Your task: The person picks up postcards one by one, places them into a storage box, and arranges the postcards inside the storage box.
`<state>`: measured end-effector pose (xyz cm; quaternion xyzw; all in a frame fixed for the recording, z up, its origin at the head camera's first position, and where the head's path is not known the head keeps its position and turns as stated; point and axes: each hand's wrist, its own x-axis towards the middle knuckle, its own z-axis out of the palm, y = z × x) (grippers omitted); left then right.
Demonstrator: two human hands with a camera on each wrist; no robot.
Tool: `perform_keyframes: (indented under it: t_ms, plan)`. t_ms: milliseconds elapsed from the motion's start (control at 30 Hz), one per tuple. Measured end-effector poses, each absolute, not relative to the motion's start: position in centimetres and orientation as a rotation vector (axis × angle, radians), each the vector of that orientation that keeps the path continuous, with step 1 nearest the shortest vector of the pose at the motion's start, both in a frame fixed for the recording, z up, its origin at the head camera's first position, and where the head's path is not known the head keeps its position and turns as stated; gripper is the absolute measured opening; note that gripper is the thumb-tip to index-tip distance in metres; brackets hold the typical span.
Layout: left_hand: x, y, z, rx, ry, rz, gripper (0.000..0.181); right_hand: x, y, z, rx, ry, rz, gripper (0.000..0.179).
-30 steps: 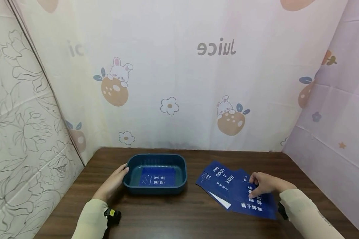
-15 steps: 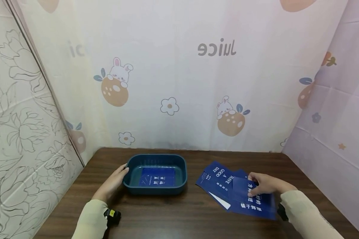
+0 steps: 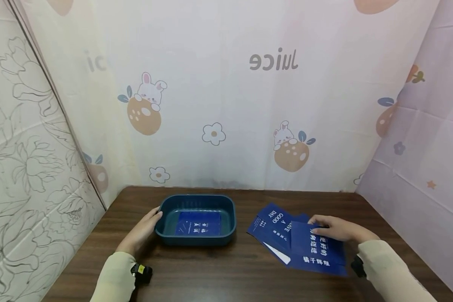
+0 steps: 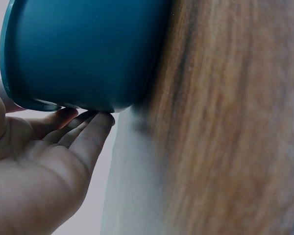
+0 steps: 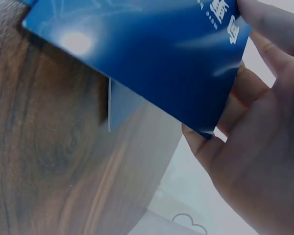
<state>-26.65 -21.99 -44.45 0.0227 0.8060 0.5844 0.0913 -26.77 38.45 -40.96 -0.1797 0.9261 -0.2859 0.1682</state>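
My left hand (image 3: 145, 228) holds the left end of a dark teal plastic basin (image 3: 196, 240). Its thumb lies at the rim, and its fingers (image 4: 93, 134) press the outer wall in the left wrist view. A blue printed card (image 3: 199, 223) lies flat inside the basin. On the right, my right hand (image 3: 334, 228) pinches the edge of another blue card (image 5: 152, 63) with white lettering, thumb on top and fingers underneath. That card is tilted up off the overlapping blue cards (image 3: 275, 224) on the table, one of which reads "HAVE A GOOD DAY".
Everything rests on a dark wood-grain table (image 3: 226, 277). A patterned curtain (image 3: 219, 84) hangs along the back edge, and further curtains close in the left and right sides. A white strip (image 3: 277, 253) shows at the lower left of the card pile.
The right hand has lifted the card from the pile, and its near edge has shifted up and away. The left hand and basin have stayed in place.
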Motion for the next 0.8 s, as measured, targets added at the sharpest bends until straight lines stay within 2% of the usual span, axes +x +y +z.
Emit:
perform_keyframes:
  t_ms: [333, 800]
  plan:
    - [-26.6, -22.1, -44.6, 0.07, 2.392, 1.741, 0.062, -26.7, 38.8, -39.8, -0.481, 2.45, -1.068, 0.024]
    - [-26.7, -22.0, -44.5, 0.073, 2.391, 1.743, 0.063, -27.1, 37.8, -39.7, -0.494, 2.72, -0.929, 0.023]
